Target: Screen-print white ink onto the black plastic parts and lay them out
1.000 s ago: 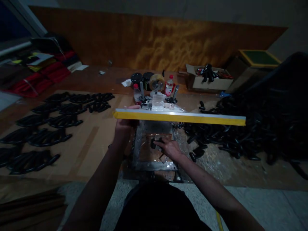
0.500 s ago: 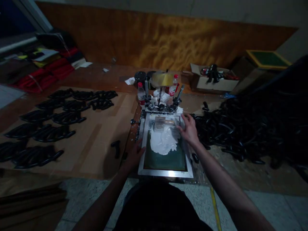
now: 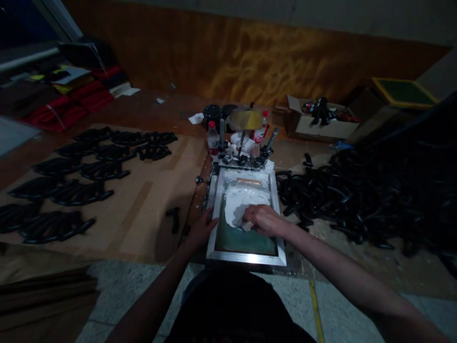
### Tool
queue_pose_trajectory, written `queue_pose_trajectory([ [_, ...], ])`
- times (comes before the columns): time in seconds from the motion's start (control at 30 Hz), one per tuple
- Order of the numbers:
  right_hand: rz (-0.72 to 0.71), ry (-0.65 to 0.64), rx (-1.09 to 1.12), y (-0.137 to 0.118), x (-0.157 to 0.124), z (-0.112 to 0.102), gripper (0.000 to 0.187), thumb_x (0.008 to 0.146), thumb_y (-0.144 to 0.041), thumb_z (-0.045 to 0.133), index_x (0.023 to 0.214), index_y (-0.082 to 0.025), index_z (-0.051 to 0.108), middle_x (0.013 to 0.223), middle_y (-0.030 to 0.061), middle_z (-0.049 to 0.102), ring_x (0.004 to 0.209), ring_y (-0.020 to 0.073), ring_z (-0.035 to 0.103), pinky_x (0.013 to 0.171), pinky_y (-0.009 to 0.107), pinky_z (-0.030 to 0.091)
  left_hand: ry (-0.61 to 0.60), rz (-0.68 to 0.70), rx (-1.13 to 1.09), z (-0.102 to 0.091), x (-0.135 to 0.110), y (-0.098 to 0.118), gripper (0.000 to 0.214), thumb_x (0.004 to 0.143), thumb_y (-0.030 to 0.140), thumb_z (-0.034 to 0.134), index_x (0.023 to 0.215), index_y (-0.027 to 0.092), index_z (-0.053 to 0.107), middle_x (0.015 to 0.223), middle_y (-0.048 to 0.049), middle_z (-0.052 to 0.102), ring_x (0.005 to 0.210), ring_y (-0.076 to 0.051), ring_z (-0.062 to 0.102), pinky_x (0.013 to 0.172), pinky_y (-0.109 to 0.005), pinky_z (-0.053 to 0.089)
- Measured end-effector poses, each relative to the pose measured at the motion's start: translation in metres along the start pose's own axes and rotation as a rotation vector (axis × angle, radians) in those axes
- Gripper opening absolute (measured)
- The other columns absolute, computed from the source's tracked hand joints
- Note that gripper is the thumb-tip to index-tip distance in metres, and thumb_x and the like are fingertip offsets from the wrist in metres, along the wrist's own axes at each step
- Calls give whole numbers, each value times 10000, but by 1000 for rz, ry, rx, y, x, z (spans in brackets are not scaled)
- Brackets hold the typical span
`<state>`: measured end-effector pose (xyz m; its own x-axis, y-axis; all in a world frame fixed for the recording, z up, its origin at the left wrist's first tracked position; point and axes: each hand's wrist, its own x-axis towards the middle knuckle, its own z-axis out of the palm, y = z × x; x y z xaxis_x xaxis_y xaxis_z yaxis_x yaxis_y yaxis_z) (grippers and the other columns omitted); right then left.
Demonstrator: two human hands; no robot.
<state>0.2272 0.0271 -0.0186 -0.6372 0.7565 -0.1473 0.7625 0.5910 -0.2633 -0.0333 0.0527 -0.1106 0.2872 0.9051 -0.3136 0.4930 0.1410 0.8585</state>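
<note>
Grips a small pale scraper in the right hand, with fingers curled tight around it, at the near edge of white paste inside a metal frame, seemingly to bear down on the green mesh; rests the left hand, slack-fingered and clasping nothing visible, at the frame's left rim, likely to steady it. Hard to tell the scraper's long axis, with so much tucked inside the grip; easy to see the frame's, running from the body toward black clamps behind. Farther out, fanned rows of black tubes on cardboard to the left, probably grouped apart from the loose heap on the right of the bench.
</note>
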Motion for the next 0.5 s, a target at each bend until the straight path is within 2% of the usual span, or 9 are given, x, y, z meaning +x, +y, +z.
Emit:
queue_pose_trajectory([
  [0.07,89,84,-1,-1,4,2,120,824,-138,573,894,-192,654,921,55,681,911,199,591,756,279,411,7,0,-17,-1,-1,3,651,835,471,548,1378,116,504,865,-73,700,816,-243,666,778,-374,516],
  [0.13,153,180,-46,-5,5,12,141,861,-153,547,947,-178,656,949,87,676,917,217,575,760,302,418,21,6,-21,-2,-3,7,658,822,470,561,1369,108,513,842,-68,697,793,-240,662,762,-372,516],
  [0.23,64,225,-46,-12,-2,31,210,878,-141,516,1042,-162,645,991,112,670,916,223,566,760,314,437,37,15,-23,-4,-6,13,649,820,456,561,1363,103,516,818,-57,690,773,-230,656,760,-372,515],
  [0.3,44,218,5,-13,-5,32,206,859,-142,532,1022,-170,655,950,92,672,895,209,580,754,297,443,44,16,-28,-5,-8,17,639,821,444,561,1360,104,518,790,-47,681,748,-222,649,751,-371,517],
  [0.37,133,233,43,-9,3,19,236,867,-172,544,1070,-182,664,957,79,681,913,203,603,765,281,448,34,10,-51,-7,-10,22,648,817,440,572,1373,112,509,790,-44,678,745,-220,648,734,-367,524],
  [0.4,198,253,50,-5,10,8,291,883,-198,546,1155,-193,650,1002,79,686,941,204,613,775,277,452,30,11,-66,-10,-12,26,658,809,439,585,1378,120,507,805,-48,682,759,-223,652,728,-365,529],
  [0.5,415,323,28,19,32,-34,519,925,-328,556,1433,-248,481,1152,91,681,997,232,637,788,294,478,62,71,-78,-22,-18,42,627,802,439,610,1360,162,538,924,-72,708,879,-242,667,759,-361,542],
])
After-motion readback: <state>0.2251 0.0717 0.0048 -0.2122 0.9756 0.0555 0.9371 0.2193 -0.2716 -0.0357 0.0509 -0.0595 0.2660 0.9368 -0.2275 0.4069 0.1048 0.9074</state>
